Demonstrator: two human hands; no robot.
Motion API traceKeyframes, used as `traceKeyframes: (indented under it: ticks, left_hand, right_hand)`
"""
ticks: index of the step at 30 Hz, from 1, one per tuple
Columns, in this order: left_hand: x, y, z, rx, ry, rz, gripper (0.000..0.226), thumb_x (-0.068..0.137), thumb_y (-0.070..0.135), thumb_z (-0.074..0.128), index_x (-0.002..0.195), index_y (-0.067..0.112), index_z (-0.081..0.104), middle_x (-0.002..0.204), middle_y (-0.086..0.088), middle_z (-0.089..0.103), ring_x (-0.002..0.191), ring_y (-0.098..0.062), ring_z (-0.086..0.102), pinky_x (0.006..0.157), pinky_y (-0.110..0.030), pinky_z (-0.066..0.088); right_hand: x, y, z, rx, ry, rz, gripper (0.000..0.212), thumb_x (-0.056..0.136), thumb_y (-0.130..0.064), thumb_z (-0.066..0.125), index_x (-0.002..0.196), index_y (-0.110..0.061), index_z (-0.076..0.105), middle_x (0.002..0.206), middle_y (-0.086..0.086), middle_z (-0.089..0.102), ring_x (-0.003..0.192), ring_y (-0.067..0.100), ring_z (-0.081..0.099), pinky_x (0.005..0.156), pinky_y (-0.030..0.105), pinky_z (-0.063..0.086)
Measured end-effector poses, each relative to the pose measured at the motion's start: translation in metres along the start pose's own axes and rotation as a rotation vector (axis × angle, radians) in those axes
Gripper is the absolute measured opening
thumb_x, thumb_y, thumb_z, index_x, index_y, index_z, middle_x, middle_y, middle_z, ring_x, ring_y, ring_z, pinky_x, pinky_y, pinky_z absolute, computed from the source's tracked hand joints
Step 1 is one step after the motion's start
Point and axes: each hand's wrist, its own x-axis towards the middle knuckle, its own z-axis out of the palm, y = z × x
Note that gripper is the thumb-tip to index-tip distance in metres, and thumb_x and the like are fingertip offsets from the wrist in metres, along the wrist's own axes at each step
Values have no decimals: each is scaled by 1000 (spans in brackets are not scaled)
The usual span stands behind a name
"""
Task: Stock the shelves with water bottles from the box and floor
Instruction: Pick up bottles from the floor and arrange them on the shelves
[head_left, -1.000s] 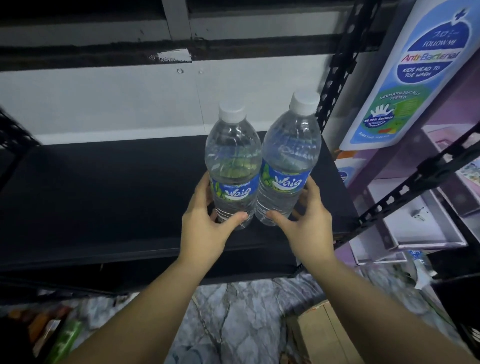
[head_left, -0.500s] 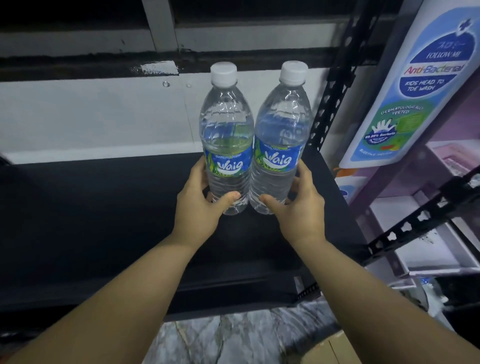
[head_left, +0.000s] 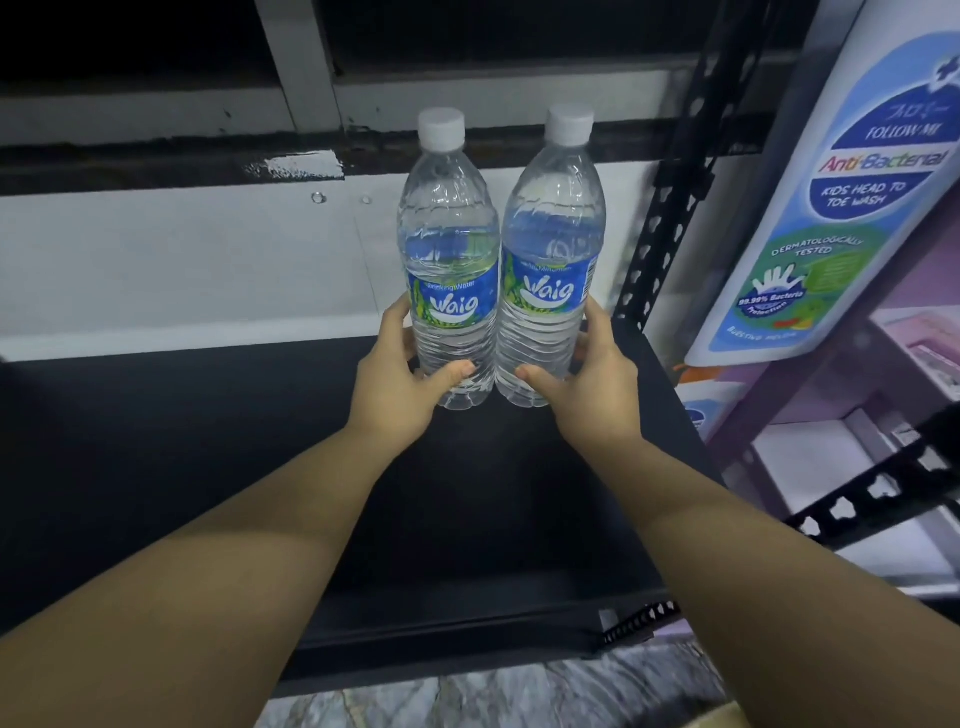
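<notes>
Left hand (head_left: 397, 384), right hand (head_left: 597, 387) grip two upright bottles (head_left: 449, 291), seemingly on shelf (head_left: 208, 441).

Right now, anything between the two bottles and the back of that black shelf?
Nothing visible. The left hand holds the left bottle and the right hand holds the right bottle, upright and side by side over the black shelf. The shelf surface around and behind them shows no other items.

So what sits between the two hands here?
In the head view, two water bottles stand side by side: the left hand grips the left bottle, the right hand the right bottle.
</notes>
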Motion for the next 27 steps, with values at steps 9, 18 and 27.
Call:
traceKeyframes:
  ticks: [9,18,27]
  left_hand:
    - [17,-3,5,16,1,-22,93,83,28,87,156,39,30,139,13,63,124,-3,61,87,-6,47]
    - [13,-6,-1,40,-81,-131,99,83,40,85,158,49,21,149,7,57,139,-10,53,118,-42,43]
    - [-59,3,-26,373,42,-105,60,94,38,73,150,26,53,149,2,56,139,-12,51,114,-23,34]
  right_hand:
    - [17,8,4,-5,-6,-6,97,73,-22,91,148,-49,35,124,-15,71,118,8,66,106,41,53]
    - [15,13,2,-46,-42,25,106,75,-34,89,155,-54,22,136,-14,65,128,16,61,108,46,50]
    - [-48,-8,-11,-268,-58,-43,66,86,-54,76,139,-16,62,135,1,66,132,22,54,98,34,47]
